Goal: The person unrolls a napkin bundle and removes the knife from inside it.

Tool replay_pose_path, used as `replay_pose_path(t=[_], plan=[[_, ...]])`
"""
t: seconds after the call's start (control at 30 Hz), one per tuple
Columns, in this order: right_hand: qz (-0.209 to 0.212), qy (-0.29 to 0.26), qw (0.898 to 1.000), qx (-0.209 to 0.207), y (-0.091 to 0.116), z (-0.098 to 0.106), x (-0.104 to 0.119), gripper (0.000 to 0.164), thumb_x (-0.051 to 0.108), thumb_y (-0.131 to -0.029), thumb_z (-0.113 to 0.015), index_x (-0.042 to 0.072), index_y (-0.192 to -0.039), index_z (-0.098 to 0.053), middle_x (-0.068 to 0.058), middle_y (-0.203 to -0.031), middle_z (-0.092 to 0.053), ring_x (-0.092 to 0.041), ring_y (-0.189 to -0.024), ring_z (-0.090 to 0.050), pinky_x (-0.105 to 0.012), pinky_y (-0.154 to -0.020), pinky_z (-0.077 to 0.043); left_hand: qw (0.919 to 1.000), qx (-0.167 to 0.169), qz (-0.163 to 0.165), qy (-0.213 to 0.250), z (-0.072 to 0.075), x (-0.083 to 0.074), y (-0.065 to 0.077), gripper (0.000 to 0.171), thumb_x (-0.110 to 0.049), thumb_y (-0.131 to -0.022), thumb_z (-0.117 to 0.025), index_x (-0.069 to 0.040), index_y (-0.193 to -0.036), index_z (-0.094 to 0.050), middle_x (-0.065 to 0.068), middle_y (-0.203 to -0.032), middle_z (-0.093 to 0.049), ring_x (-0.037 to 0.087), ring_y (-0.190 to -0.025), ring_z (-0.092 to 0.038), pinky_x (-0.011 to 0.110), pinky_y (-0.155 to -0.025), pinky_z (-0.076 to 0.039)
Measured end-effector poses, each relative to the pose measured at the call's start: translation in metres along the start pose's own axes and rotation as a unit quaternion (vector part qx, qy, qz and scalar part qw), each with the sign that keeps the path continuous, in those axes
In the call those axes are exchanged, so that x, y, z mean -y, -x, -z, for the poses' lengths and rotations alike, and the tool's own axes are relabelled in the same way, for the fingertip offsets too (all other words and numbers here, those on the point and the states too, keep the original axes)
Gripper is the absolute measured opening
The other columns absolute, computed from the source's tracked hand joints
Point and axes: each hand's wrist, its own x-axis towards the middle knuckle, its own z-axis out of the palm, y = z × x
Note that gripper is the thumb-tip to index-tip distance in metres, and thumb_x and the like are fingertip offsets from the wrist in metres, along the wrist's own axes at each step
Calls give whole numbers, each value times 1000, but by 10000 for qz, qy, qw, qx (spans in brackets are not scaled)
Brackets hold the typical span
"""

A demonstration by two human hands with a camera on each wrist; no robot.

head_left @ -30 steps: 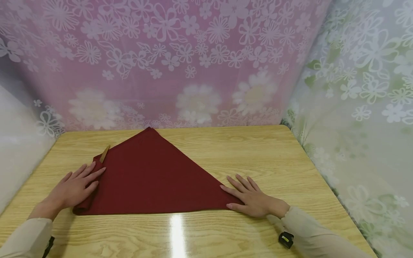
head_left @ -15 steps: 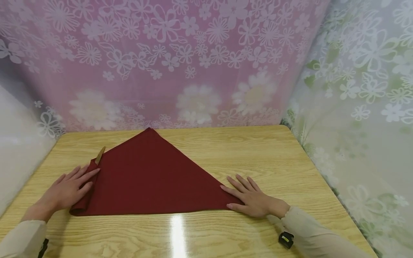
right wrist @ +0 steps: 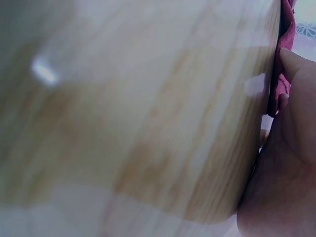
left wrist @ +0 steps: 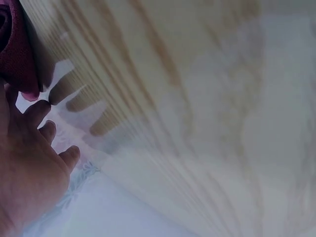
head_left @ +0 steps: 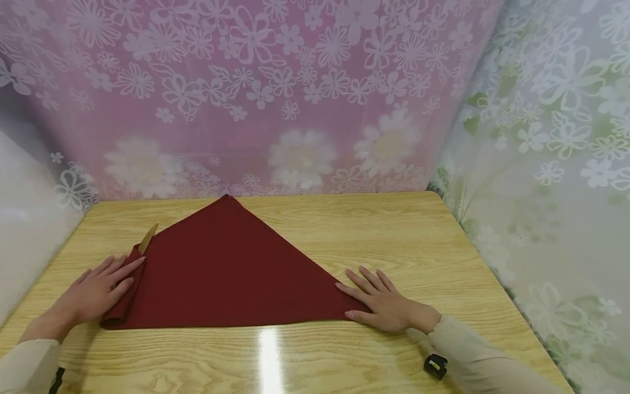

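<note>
A dark red cloth (head_left: 221, 273), folded to a triangle, lies flat with its peak toward the far table edge. Its left end is curled into a roll (head_left: 118, 309). A tan, pointed thing (head_left: 149, 238) sticks out of the roll's far end; the rest is hidden, so its kind is unclear. Fingers extended, my left hand (head_left: 93, 295) rests on this roll; in the left wrist view the cloth's rolled end (left wrist: 17, 54) is beside the fingertips. My right hand (head_left: 384, 306), fingers spread, presses the cloth's right corner; the right wrist view shows cloth (right wrist: 286, 37) by the thumb.
The wood-grain table (head_left: 418, 235) has a bright light reflection near its front. A pink flowered curtain (head_left: 295, 98) hangs along the back edge, with a pale flowered sheet (head_left: 551, 164) on the right. A black device (head_left: 435, 366) sits under the right forearm.
My left hand has moved left along with the roll and the tan pointed thing, and more of the cloth lies flat behind it. The right hand has stayed in place.
</note>
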Motion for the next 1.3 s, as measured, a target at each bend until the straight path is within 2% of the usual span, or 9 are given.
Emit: replay_pose_path(t=[0.17, 0.27, 0.43, 0.57, 0.7, 0.8, 0.93, 1.13, 1.3], plan=[[135, -174, 9997, -128, 0, 1, 0, 61, 52, -100, -38, 25, -154, -25, -9, -159, -9, -37, -143, 0, -62, -108, -1, 9999, 32, 40, -121, 3, -4, -1, 53, -35, -105, -32, -15, -154, -23, 32, -150, -20, 50, -138, -6, 72, -98, -15], [137, -261, 9994, -167, 1, -2, -3, 61, 51, -100, -40, 26, -153, -25, -9, -159, -9, -37, -143, -1, -62, -108, 0, 9992, -104, -29, -390, 6, -11, -2, 52, -34, -105, -33, -14, -153, -25, 29, -151, -19, 48, -138, -8, 70, -100, -15], [-21, -247, 9996, -98, 0, -7, -8, 61, 56, -99, -36, 32, -154, -21, -2, -160, -4, -30, -144, 4, -58, -110, 2, 9968, -414, -221, -652, 9, -28, -7, 53, -37, -104, -38, -17, -152, -30, 24, -153, -19, 44, -140, -12, 67, -103, -14], [31, -254, 9996, -120, -1, -7, -7, 61, 56, -99, -36, 31, -154, -22, -3, -160, -5, -31, -144, 3, -59, -109, 1, 9957, -404, -307, -778, 6, -34, -9, 55, -41, -102, -42, -15, -150, -35, 23, -153, -23, 40, -141, -13, 66, -104, -16], [89, -159, 9997, -134, 0, -4, -3, 61, 54, -99, -37, 29, -153, -24, -6, -160, -8, -34, -144, 0, -60, -109, -2, 9956, -241, -280, -859, 2, -31, -7, 56, -41, -102, -41, -11, -149, -37, 23, -153, -22, 39, -141, -11, 68, -101, -18], [43, -3, 9999, -156, 0, -1, -1, 61, 55, -99, -36, 29, -153, -26, -5, -159, -11, -33, -144, -4, -59, -110, -4, 9969, -166, -212, -734, -1, -27, -6, 57, -41, -102, -40, -8, -148, -37, 23, -154, -20, 38, -142, -8, 69, -101, -18], [-30, 296, 9992, -285, 1, 4, -1, 59, 56, -98, -37, 31, -152, -29, -4, -158, -16, -36, -143, -8, -60, -110, -6, 9976, -265, -236, -598, -3, -22, -7, 56, -40, -103, -39, -7, -148, -36, 21, -155, -18, 35, -143, -5, 69, -99, -18], [25, 577, 9974, -422, 0, 7, -2, 58, 55, -98, -40, 31, -151, -33, -3, -156, -23, -42, -141, -12, -62, -109, -6, 9968, -410, -264, -634, -5, -21, -9, 53, -35, -104, -38, -8, -149, -34, 21, -155, -18, 35, -143, -8, 69, -98, -20], [-87, 576, 9978, -310, 0, 5, -5, 59, 58, -98, -35, 34, -151, -29, -3, -158, -19, -39, -142, -9, -60, -110, -7, 9969, -437, -277, -589, -5, -19, -9, 51, -33, -104, -39, -8, -149, -34, 22, -155, -17, 37, -142, -10, 70, -98, -20]])
